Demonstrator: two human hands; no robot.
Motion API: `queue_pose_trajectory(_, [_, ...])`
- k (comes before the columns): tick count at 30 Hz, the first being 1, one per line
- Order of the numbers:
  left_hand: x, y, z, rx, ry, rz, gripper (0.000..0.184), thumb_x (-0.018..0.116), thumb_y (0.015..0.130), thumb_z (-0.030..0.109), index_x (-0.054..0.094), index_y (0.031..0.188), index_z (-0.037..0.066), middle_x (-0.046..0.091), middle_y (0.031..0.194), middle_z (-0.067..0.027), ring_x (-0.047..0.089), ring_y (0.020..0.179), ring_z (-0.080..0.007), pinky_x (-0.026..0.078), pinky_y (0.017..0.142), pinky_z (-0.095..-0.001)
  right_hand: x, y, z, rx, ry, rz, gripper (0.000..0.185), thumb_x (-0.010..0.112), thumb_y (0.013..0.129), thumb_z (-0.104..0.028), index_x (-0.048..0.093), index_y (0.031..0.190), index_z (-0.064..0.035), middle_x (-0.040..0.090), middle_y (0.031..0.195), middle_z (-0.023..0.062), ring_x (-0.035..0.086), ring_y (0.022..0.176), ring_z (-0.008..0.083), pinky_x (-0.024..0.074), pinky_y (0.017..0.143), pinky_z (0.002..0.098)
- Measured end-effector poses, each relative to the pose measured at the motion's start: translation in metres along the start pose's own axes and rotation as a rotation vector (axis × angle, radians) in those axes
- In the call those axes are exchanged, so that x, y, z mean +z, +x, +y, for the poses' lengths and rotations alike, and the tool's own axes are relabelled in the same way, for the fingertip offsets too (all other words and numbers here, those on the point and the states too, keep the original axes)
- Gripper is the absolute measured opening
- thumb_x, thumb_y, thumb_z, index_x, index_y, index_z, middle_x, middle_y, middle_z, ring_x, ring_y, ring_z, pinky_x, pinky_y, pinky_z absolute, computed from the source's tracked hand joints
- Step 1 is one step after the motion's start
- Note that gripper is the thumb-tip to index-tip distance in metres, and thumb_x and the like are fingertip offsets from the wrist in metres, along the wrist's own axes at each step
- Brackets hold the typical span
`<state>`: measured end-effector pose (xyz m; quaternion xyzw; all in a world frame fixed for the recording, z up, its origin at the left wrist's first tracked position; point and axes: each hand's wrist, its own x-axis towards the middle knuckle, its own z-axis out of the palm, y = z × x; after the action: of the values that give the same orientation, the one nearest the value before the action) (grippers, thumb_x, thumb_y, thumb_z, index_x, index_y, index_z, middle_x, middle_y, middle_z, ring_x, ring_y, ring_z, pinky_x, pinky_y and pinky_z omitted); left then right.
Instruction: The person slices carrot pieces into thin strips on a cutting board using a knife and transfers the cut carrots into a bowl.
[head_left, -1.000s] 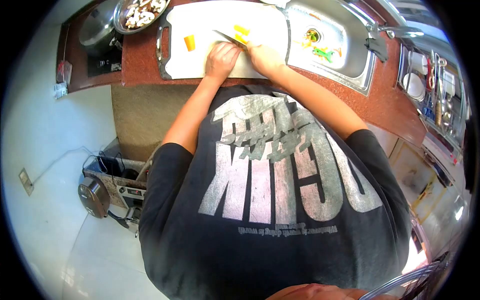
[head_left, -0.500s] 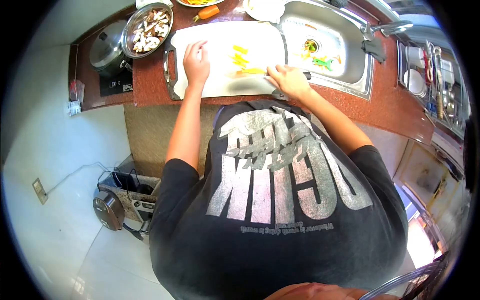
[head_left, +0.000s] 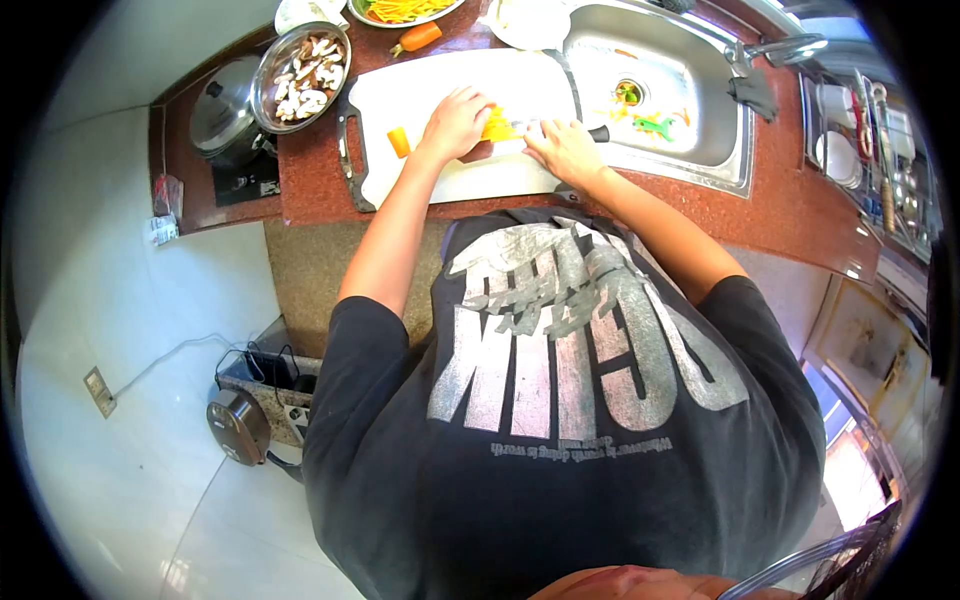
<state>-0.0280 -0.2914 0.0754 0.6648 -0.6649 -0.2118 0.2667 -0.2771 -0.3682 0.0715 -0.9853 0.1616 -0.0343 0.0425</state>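
Observation:
A white cutting board [head_left: 410,90] lies on the counter with orange carrot slices [head_left: 497,128] near its middle. My left hand [head_left: 458,125] is over the left end of these slices, its fingers closed together and pressing on them. A short carrot chunk [head_left: 398,142] sits left of that hand. My right hand [head_left: 565,150] grips a knife [head_left: 599,134], whose black handle end sticks out to the right. Most of the blade is hidden or blurred beside the slices.
A metal bowl of sliced mushrooms [head_left: 308,85] stands at the upper left, next to a lidded pot [head_left: 222,110]. Behind the board are a whole carrot [head_left: 416,39] and a plate of carrot shreds [head_left: 405,10]. The sink [head_left: 712,135] holds a green peeler [head_left: 654,127].
My left hand has come down from its raised place and moved right, onto the slices. The carrot chunk now shows left of it. My right hand still holds the knife.

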Motion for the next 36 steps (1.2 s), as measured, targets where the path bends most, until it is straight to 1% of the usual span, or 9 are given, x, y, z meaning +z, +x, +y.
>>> queue_pose_trajectory(5, [0.005, -0.007, 0.015, -0.004, -0.016, 0.084, 0.016, 0.067, 0.093, 0.016, 0.072, 0.102, 0.004, 0.067, 0.103, -0.0127, 0.062, 0.104, -0.0332, 0.051, 0.093, -0.0434, 0.01, 0.026, 0.018, 0.0, -0.009, 0.082, 0.031, 0.059, 0.102, -0.043, 0.063, 0.118, -0.0169, 0.063, 0.101, 0.0086, 0.063, 0.097, 0.0258, 0.0476, 0.079, 0.0407])
queue_pose_trajectory(6, [0.005, -0.006, 0.019, -0.011, -0.011, 0.148, 0.022, 0.075, 0.089, 0.022, 0.072, 0.102, 0.005, 0.066, 0.101, -0.012, 0.063, 0.102, -0.0328, 0.051, 0.092, -0.0435, 0.008, 0.032, 0.02, -0.004, -0.022, 0.095, 0.032, 0.06, 0.101, -0.043, 0.063, 0.118, -0.0158, 0.063, 0.101, 0.0085, 0.063, 0.097, 0.0257, 0.0472, 0.079, 0.0403])
queue_pose_trajectory(11, [-0.009, 0.001, 0.029, -0.036, 0.017, 0.247, 0.036, 0.086, 0.081, 0.028, 0.074, 0.105, 0.004, 0.067, 0.101, -0.0113, 0.063, 0.101, -0.0318, 0.052, 0.092, -0.0422, -0.015, 0.053, 0.019, 0.008, -0.015, 0.138, 0.036, 0.061, 0.1, -0.043, 0.063, 0.117, -0.0111, 0.063, 0.1, 0.0085, 0.062, 0.096, 0.0253, 0.0473, 0.079, 0.0402])
queue_pose_trajectory(16, [-0.079, 0.047, 0.026, 0.138, 0.136, 0.429, 0.039, 0.09, 0.078, 0.03, 0.076, 0.105, 0.006, 0.069, 0.101, -0.0096, 0.065, 0.101, -0.0297, 0.052, 0.093, -0.041, -0.073, 0.106, 0.026, 0.115, -0.02, 0.355, 0.037, 0.062, 0.1, -0.043, 0.061, 0.111, -0.0078, 0.062, 0.097, 0.008, 0.062, 0.094, 0.0239, 0.0476, 0.08, 0.0388])
queue_pose_trajectory(22, [-0.172, 0.127, -0.002, 0.242, 0.227, 0.518, 0.035, 0.089, 0.08, 0.031, 0.076, 0.098, 0.003, 0.072, 0.099, -0.0126, 0.069, 0.095, -0.0322, 0.056, 0.082, -0.0391, -0.122, 0.17, 0.056, 0.086, -0.205, 0.561, 0.031, 0.063, 0.098, -0.042, 0.059, 0.106, -0.012, 0.06, 0.093, 0.0057, 0.06, 0.088, 0.0215, 0.0448, 0.075, 0.0372])
queue_pose_trajectory(26, [-0.162, 0.139, -0.085, 0.06, 0.393, 0.422, 0.038, 0.082, 0.087, 0.036, 0.075, 0.106, 0.004, 0.072, 0.103, -0.0128, 0.068, 0.103, -0.0329, 0.054, 0.09, -0.0437, -0.102, 0.156, 0.053, 0.168, -0.234, 0.484, 0.032, 0.065, 0.097, -0.042, 0.059, 0.108, -0.0124, 0.062, 0.093, 0.0057, 0.06, 0.089, 0.0215, 0.0449, 0.076, 0.0388])
queue_pose_trajectory(29, [-0.158, 0.133, -0.1, -0.175, 0.498, 0.574, 0.034, 0.075, 0.093, 0.033, 0.075, 0.11, 0.004, 0.073, 0.105, -0.0135, 0.068, 0.102, -0.0331, 0.053, 0.092, -0.0443, -0.093, 0.125, 0.042, 0.179, -0.181, 0.443, 0.033, 0.068, 0.096, -0.041, 0.06, 0.11, -0.0121, 0.064, 0.092, 0.006, 0.062, 0.089, 0.0236, 0.0459, 0.076, 0.04])
queue_pose_trajectory(31, [-0.161, 0.114, -0.079, -0.204, 0.14, 0.793, 0.032, 0.07, 0.096, 0.031, 0.076, 0.111, 0.004, 0.073, 0.107, -0.0139, 0.068, 0.102, -0.0329, 0.052, 0.092, -0.0436, -0.088, 0.1, 0.03, 0.294, -0.097, 0.32, 0.035, 0.068, 0.096, -0.042, 0.06, 0.111, -0.0117, 0.064, 0.091, 0.0068, 0.063, 0.089, 0.025, 0.0463, 0.077, 0.0402])
queue_pose_trajectory(36, [-0.113, -0.007, -0.006, -0.365, 0.32, 0.703, 0.03, 0.078, 0.089, 0.026, 0.074, 0.106, 0.002, 0.07, 0.101, -0.0122, 0.067, 0.1, -0.0336, 0.053, 0.092, -0.0448, -0.094, 0.035, 0.006, 0.495, 0.286, 0.24, 0.04, 0.066, 0.099, -0.041, 0.06, 0.12, -0.0064, 0.069, 0.099, 0.0149, 0.068, 0.094, 0.0344, 0.0512, 0.08, 0.0475])
